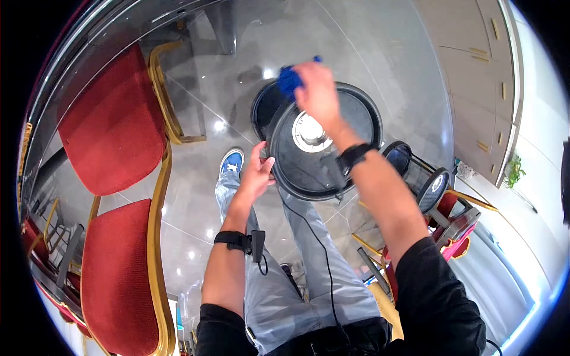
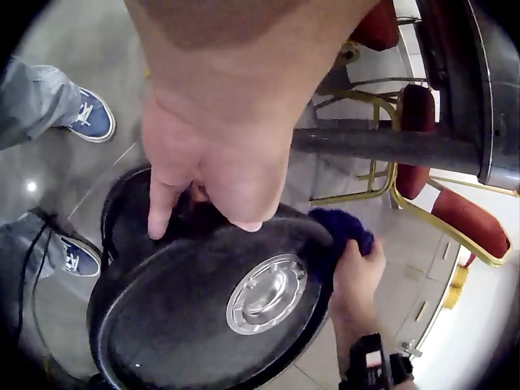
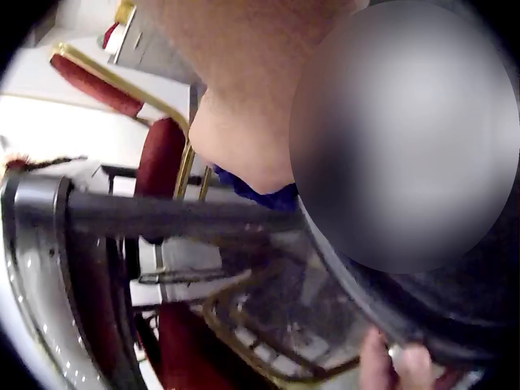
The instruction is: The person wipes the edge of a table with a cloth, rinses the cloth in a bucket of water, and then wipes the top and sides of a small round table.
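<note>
A round black lid-like disc (image 1: pixel 288 169) with a silver centre (image 1: pixel 310 132) is held tilted over a dark rounded body (image 1: pixel 262 113). My left hand (image 1: pixel 255 178) grips its near-left rim, thumb and fingers around the edge; the left wrist view shows this hand (image 2: pixel 215 166) at the disc (image 2: pixel 187 325). My right hand (image 1: pixel 320 98), slightly blurred, holds a bunched blue cloth (image 1: pixel 288 82) against the far rim. The cloth (image 3: pixel 258 193) shows under my right hand (image 3: pixel 244 138) in the right wrist view, where the fingertips are hidden.
Red chairs with gold frames (image 1: pixel 116 127) stand at the left beside a dark glossy table edge. To the right are another dark item with round ends (image 1: pixel 432 188), more chairs and beige cabinets (image 1: pixel 475 77). A thin black cable (image 1: pixel 323 249) hangs over my legs.
</note>
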Demonstrator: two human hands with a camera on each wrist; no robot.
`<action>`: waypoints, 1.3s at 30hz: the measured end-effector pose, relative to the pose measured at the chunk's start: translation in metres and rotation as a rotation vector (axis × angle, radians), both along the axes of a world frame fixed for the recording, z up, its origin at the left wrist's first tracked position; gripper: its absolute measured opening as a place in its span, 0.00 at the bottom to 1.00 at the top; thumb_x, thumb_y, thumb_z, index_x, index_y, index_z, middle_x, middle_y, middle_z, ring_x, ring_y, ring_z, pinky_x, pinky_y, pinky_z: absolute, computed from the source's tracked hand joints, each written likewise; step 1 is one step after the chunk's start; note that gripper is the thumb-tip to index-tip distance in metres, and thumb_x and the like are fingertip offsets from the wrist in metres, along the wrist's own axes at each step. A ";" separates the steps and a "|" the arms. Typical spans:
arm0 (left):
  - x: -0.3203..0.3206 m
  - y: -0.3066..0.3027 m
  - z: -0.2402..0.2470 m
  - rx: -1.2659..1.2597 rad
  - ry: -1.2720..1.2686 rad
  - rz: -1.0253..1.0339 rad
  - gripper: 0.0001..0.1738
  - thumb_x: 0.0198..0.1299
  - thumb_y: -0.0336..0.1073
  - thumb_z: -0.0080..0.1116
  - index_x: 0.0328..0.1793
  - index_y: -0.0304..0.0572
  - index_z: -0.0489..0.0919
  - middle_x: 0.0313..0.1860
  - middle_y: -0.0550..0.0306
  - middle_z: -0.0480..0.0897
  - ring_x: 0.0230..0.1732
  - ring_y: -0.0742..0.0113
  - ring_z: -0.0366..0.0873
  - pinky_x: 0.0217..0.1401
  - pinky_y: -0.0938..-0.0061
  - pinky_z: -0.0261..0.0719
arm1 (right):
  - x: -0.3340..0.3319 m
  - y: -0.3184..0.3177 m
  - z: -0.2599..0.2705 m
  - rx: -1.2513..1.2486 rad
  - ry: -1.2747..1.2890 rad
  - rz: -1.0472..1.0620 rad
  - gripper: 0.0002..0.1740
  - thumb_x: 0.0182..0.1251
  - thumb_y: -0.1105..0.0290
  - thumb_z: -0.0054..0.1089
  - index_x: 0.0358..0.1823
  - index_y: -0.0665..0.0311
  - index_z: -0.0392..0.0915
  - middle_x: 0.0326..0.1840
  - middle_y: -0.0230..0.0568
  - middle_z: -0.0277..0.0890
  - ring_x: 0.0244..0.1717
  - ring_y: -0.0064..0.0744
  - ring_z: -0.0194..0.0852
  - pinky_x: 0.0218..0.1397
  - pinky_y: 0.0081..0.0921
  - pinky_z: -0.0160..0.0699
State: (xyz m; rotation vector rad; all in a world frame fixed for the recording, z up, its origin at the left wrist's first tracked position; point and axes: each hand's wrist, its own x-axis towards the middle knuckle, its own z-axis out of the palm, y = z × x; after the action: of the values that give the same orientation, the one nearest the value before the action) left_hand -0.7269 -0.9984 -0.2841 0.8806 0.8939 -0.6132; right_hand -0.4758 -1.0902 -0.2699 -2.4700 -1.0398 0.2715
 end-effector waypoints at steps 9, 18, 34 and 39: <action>-0.003 -0.005 0.000 0.070 -0.019 0.027 0.31 0.78 0.40 0.51 0.83 0.63 0.54 0.54 0.54 0.76 0.52 0.62 0.79 0.50 0.53 0.85 | 0.047 -0.283 -0.028 -0.109 0.652 -0.958 0.25 0.75 0.53 0.56 0.64 0.62 0.75 0.54 0.43 0.84 0.54 0.46 0.83 0.59 0.40 0.79; 0.006 0.000 0.011 0.073 0.011 -0.115 0.29 0.79 0.41 0.48 0.82 0.64 0.54 0.58 0.57 0.72 0.52 0.63 0.77 0.52 0.58 0.84 | -0.193 -0.282 -0.003 0.040 0.262 -1.285 0.28 0.79 0.56 0.56 0.69 0.66 0.63 0.62 0.55 0.74 0.62 0.52 0.74 0.69 0.41 0.68; 0.011 0.001 0.009 0.088 0.010 -0.124 0.29 0.79 0.39 0.50 0.82 0.64 0.56 0.54 0.56 0.75 0.49 0.64 0.78 0.48 0.57 0.86 | -0.199 -0.049 0.036 -0.159 0.399 -0.398 0.19 0.56 0.64 0.68 0.47 0.61 0.75 0.41 0.49 0.80 0.47 0.54 0.78 0.49 0.50 0.76; 0.005 -0.008 0.005 0.051 0.029 -0.109 0.28 0.79 0.39 0.49 0.81 0.66 0.57 0.55 0.57 0.75 0.49 0.65 0.77 0.51 0.57 0.83 | -0.216 -0.137 0.060 -0.590 0.581 -0.212 0.28 0.56 0.60 0.70 0.60 0.56 0.78 0.53 0.47 0.84 0.57 0.52 0.81 0.60 0.46 0.81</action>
State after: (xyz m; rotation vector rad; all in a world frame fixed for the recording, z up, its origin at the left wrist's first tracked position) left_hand -0.7216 -1.0059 -0.2787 0.9734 0.8952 -0.7018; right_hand -0.6923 -1.2276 -0.2100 -2.6850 -0.4830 1.2881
